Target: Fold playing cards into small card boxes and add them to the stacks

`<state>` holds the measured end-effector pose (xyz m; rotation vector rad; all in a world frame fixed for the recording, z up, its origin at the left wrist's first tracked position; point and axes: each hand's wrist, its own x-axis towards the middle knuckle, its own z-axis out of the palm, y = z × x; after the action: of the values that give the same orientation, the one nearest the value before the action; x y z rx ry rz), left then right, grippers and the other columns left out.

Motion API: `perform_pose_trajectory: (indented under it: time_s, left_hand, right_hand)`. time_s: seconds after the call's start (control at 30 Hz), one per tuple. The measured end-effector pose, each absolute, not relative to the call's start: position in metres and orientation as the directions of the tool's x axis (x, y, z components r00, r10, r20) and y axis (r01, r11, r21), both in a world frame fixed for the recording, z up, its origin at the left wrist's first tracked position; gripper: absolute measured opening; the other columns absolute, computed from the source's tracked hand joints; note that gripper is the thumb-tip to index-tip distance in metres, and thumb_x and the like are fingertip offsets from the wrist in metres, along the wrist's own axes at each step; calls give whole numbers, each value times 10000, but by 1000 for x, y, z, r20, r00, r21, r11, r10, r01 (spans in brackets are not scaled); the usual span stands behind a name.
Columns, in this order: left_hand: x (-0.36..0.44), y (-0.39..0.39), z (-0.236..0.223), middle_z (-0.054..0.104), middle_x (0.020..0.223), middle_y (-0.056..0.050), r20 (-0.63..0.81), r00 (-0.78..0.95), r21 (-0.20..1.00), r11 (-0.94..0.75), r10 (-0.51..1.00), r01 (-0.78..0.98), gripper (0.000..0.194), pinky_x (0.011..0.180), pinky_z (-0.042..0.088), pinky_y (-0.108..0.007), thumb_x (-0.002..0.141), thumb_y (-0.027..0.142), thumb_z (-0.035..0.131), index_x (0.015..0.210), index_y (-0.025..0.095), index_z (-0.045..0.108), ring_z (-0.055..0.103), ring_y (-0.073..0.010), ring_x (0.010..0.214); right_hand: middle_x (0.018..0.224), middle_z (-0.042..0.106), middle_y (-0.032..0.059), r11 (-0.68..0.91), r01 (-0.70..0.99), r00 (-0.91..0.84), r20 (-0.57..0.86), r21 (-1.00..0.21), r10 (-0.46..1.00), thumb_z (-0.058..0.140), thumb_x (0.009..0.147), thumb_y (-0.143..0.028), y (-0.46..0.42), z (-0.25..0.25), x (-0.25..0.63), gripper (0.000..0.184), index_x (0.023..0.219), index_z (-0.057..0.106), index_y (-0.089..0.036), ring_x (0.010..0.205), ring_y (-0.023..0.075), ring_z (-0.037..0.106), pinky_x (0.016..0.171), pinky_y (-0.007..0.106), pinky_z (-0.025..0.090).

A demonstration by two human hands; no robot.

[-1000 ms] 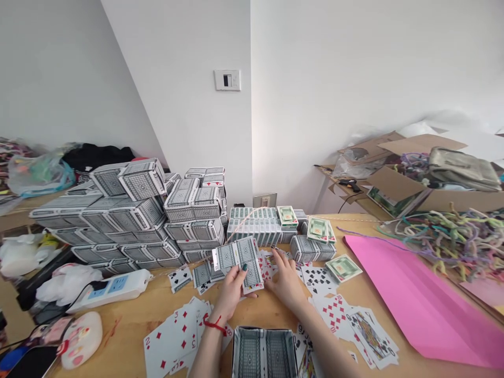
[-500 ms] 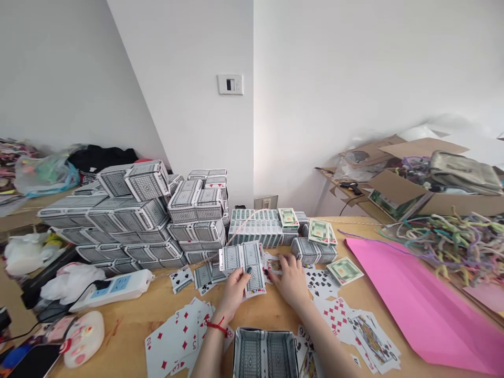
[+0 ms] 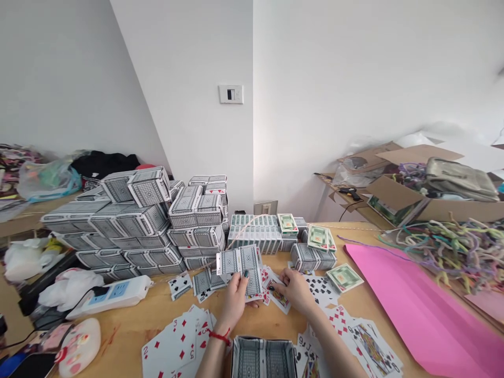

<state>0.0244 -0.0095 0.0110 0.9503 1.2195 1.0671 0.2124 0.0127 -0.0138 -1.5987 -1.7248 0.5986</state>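
Note:
My left hand (image 3: 233, 300) is closed on a few playing cards (image 3: 251, 268), their grey patterned backs toward me and set side by side. Just right of it, my right hand (image 3: 298, 292) pinches a picture card (image 3: 280, 300) by its upper edge, face up and slanted. Red-suited cards (image 3: 266, 275) lie between the two hands, partly covered. Below, near the front edge, stands an open box built of cards (image 3: 263, 358). Spade cards (image 3: 321, 289) lie past my right fingers.
Stacked card-built boxes (image 3: 129, 215) rise at the back left, beside a power strip (image 3: 114, 295). Loose diamond cards (image 3: 169, 341) spread at the front left. Green card packs (image 3: 345, 277), pink paper (image 3: 409, 304) and tangled fuzzy strands (image 3: 452, 247) are to the right.
My right hand has drawn the picture card toward me and a little right. My left hand, still holding its cards, has shifted slightly. The view has tipped up a little.

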Motion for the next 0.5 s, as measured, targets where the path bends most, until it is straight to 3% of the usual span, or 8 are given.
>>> perform_pose_trajectory:
  time_s: [0.13,0.2,0.3,0.5]
  left_hand:
    - [24,-10,7,397,426,99,-186,22,982,187,982,-37,334,318,298,-195,706,509,530,634,220,380,441,-95,304]
    - [23,-9,6,412,429,102,-174,19,984,175,985,-28,336,310,289,-192,706,512,526,636,219,379,442,-94,293]
    - [24,-8,4,440,433,100,-174,20,984,175,985,-26,334,309,298,-194,712,520,507,645,222,373,467,-104,301]
    - [24,-8,3,452,420,96,-157,26,987,158,987,-25,322,316,328,-204,722,525,488,671,221,395,480,-113,304]
  right_hand:
    - [427,401,-50,67,395,37,89,-916,995,658,626,-406,10,-7,212,342,485,423,-202,421,105,354,439,231,226]
    - [440,450,-44,21,140,21,24,-990,999,602,678,-473,6,-3,210,328,563,462,-199,399,99,361,417,225,238]
    - [508,573,-18,-24,-145,-39,-19,-989,999,587,696,-495,1,2,206,317,745,519,-189,360,82,359,379,213,235]
    - [591,662,36,-120,-231,-110,-96,-966,989,631,664,-437,-4,2,200,292,729,531,-171,312,76,422,316,189,197]
